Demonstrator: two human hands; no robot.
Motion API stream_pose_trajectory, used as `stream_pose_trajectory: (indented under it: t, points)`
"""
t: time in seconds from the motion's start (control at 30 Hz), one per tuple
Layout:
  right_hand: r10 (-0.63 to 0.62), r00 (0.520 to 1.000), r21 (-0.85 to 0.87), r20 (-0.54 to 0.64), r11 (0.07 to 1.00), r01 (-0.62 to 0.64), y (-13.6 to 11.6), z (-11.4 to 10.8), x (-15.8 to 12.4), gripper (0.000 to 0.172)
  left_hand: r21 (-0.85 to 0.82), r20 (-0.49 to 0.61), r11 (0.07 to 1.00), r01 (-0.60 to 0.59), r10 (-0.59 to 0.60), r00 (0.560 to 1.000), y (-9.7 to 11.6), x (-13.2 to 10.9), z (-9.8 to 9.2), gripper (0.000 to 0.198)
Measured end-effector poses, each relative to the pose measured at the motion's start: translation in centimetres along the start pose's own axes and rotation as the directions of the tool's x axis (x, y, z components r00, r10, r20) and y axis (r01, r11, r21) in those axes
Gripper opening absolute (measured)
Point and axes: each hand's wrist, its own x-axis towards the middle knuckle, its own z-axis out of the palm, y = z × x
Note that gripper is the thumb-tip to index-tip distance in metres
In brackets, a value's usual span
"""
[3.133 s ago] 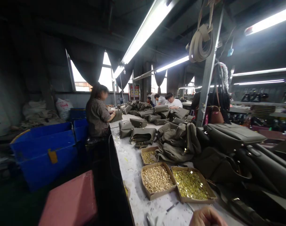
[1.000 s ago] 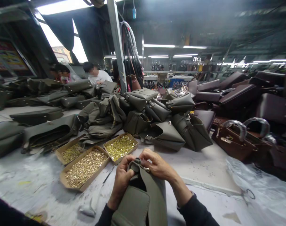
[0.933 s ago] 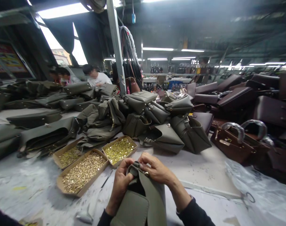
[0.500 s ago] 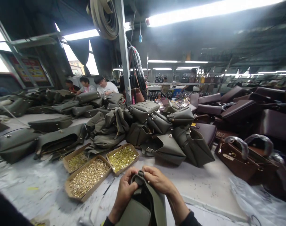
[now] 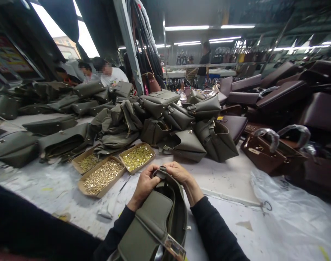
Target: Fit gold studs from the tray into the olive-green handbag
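An olive-green handbag (image 5: 146, 228) lies tilted below my hands, its far end raised and its mouth gaping. My left hand (image 5: 145, 185) pinches the small strap tab at that raised end from the left. From the right, my right hand (image 5: 179, 174) grips the same end, fingertips close to the left ones. Both hands are closed on the bag; whether a small part sits between the fingertips is hidden. A metal clasp (image 5: 175, 247) shows on the flap at the near end.
Ahead on the left stand cardboard trays of small gold metal pieces (image 5: 102, 177) and yellowish pieces (image 5: 137, 157). Green bags (image 5: 189, 145) are heaped beyond. Brown bags (image 5: 263, 150) and plastic sheeting (image 5: 296, 217) lie right. A metal tool (image 5: 105, 214) rests left. People sit at the far left.
The view has tipped downward, so more of the handbag, with its clasp, and more of my sleeves show. Both hands keep their hold on the bag's end.
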Motion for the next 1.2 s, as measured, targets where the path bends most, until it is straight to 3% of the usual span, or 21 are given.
stream_pose_trajectory:
  t: [0.07, 0.17, 0.27, 0.3, 0.33, 0.37, 0.43, 0.5, 0.6, 0.7, 0.77, 0.83, 0.93, 1.03, 1.1, 1.2]
  points:
    - [-0.026, 0.999, -0.041, -0.042, 0.999, 0.025, -0.2, -0.1, 0.2, 0.058, 0.019, -0.04, 1.0, -0.005, 0.005, 0.999, -0.2, 0.1, 0.0, 0.019]
    - [-0.134, 0.97, -0.127, -0.202, 0.986, 0.11, -1.9, 0.0, -0.7, 0.054, 0.055, -0.174, 0.998, -0.025, 0.034, 0.984, -0.5, 0.1, -0.5, 0.022]
    - [-0.334, 0.866, -0.299, -0.372, 0.926, 0.228, -5.7, 1.3, -4.7, 0.04, 0.118, -0.377, 0.992, -0.044, 0.086, 0.922, -0.6, -0.4, -1.4, 0.025]
    - [-0.465, 0.809, -0.454, -0.36, 0.845, 0.284, -7.0, 2.1, -6.6, 0.036, 0.142, -0.446, 0.989, -0.045, 0.105, 0.889, -0.5, -0.7, -1.7, 0.025]
    - [-0.558, 0.785, -0.585, -0.268, 0.742, 0.327, -8.2, 3.1, -8.6, 0.032, 0.164, -0.508, 0.986, -0.043, 0.122, 0.853, -0.6, -0.9, -2.0, 0.025]
    - [-0.617, 0.776, -0.669, -0.135, 0.634, 0.388, -9.2, 4.1, -10.5, 0.031, 0.182, -0.56, 0.983, -0.036, 0.134, 0.817, -0.6, -1.1, -2.3, 0.025]
    - [-0.628, 0.778, -0.788, -0.003, 0.48, 0.385, -9.8, 6.1, -13.7, 0.03, 0.199, -0.629, 0.98, -0.014, 0.138, 0.765, -0.8, -1.4, -2.9, 0.025]
    - [-0.635, 0.773, -0.876, 0.009, 0.368, 0.313, -8.5, 7.3, -15.7, 0.048, 0.19, -0.67, 0.982, 0.008, 0.124, 0.732, -1.1, -1.4, -3.6, 0.027]
    - [-0.669, 0.741, -0.945, 0.058, 0.203, 0.257, -4.0, 7.3, -16.8, 0.077, 0.15, -0.709, 0.989, 0.007, 0.102, 0.698, -1.5, -0.9, -4.8, 0.034]
    - [-0.635, 0.761, -0.981, 0.133, 0.028, 0.194, 0.8, 6.2, -16.0, 0.066, 0.066, -0.724, 0.998, 0.008, 0.043, 0.689, -1.4, -0.7, -5.8, 0.039]
    - [-0.669, 0.739, -0.996, 0.081, -0.025, 0.087, 2.9, 5.6, -14.7, 0.059, 0.008, -0.707, 1.0, 0.014, -0.004, 0.708, -1.2, -0.9, -6.0, 0.04]
    - [-0.727, 0.686, -1.0, 0.013, -0.02, -0.002, 3.7, 5.2, -13.1, 0.06, 0.007, -0.67, 1.0, 0.018, -0.009, 0.743, -1.0, -1.6, -5.9, 0.039]
    - [-0.77, 0.638, -1.0, -0.011, 0.019, 0.006, 3.1, 5.2, -11.3, 0.072, 0.061, -0.615, 0.998, 0.029, 0.015, 0.789, -0.8, -3.2, -5.3, 0.035]
    - [-0.739, 0.662, -0.986, -0.122, 0.165, 0.002, 1.4, 5.6, -11.1, 0.077, 0.04, -0.578, 0.999, 0.036, -0.006, 0.816, -0.6, -5.3, -4.4, 0.034]
    - [-0.681, 0.696, -0.953, -0.226, 0.302, -0.013, 0.1, 5.7, -11.4, 0.074, 0.021, -0.526, 0.999, 0.033, -0.017, 0.85, -0.5, -6.8, -3.9, 0.035]
    - [-0.606, 0.746, -0.89, -0.276, 0.454, 0.04, -1.8, 5.3, -11.9, 0.065, -0.002, -0.434, 0.999, 0.047, -0.043, 0.9, -0.5, -9.2, -3.2, 0.045]
